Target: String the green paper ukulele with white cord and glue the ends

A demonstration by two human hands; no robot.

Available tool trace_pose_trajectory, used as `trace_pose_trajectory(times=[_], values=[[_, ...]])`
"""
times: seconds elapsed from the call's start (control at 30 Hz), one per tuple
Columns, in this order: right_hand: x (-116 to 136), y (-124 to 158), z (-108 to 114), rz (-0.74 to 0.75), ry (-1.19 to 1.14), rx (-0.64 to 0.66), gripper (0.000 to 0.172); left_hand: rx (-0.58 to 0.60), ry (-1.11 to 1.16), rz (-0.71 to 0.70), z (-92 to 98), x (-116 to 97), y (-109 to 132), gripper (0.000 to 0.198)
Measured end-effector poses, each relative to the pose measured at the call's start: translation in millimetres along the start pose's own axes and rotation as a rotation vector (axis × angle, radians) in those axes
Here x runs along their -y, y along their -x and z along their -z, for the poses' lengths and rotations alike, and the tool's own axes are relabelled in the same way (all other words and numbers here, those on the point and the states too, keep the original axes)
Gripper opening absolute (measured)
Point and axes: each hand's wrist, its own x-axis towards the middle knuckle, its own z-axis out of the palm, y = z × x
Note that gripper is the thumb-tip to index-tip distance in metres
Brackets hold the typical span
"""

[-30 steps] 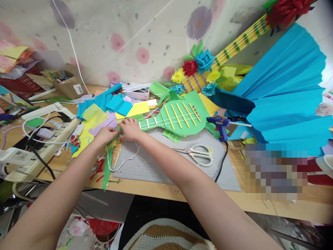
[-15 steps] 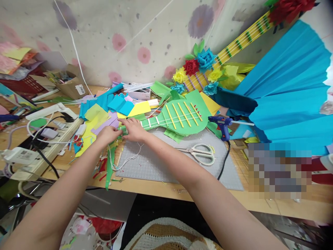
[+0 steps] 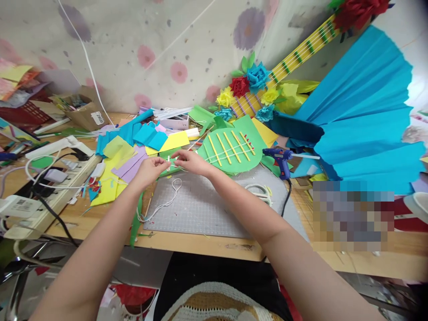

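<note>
hands [image 3: 194,161], guitar neck [image 3: 171,164] at mat edge [image 3: 214,179]

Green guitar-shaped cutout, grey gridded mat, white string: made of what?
Green guitar-shaped cutout: looks like matte paper or thin card, flat with clean cut edges. Grey gridded mat: likely a rubbery cutting mat, dull, printed grid. White string: probably cotton twine, limp, curling loosely on the mat.

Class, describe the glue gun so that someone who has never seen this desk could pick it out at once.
Find the big blue pleated fan on the right. Left of it, beside the green paper guitar at the far right corner of the grey cutting mat, stands the glue gun. It alone is hard blue plastic, trailing a black cord.
</note>
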Motion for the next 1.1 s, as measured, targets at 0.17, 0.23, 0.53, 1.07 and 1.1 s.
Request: trace_pose_trajectory(times=[0.17, 0.23, 0.53, 1.07, 1.1], values=[[-17.4, 25.5, 25.1, -0.024, -0.255, -0.041, 0.017, 0.049, 0.152, -0.037, -41.9, -6.1, -0.7, 0.032], [-20.4, 36.9, 34.5, -0.082, -0.321, -0.018, 0.017, 0.084, 0.202, -0.075, -59.1, -8.4, -1.4, 0.033], [-23.8, 65.0, 45.2, -0.208, -0.348, 0.04, 0.018, 0.112, 0.294, -0.048, -90.7, 2.7, 8.9, 0.037], [-31.1, 66.9, 35.4, -0.119, -0.168, -0.099, 0.023, 0.254, 0.382, 0.005, -86.7, -6.1, 17.3, 0.031], [-31.2, 67.2, 35.4, -0.1, -0.165, -0.1, 0.024, 0.259, 0.381, 0.013, -86.6, -5.9, 17.5, 0.031]])
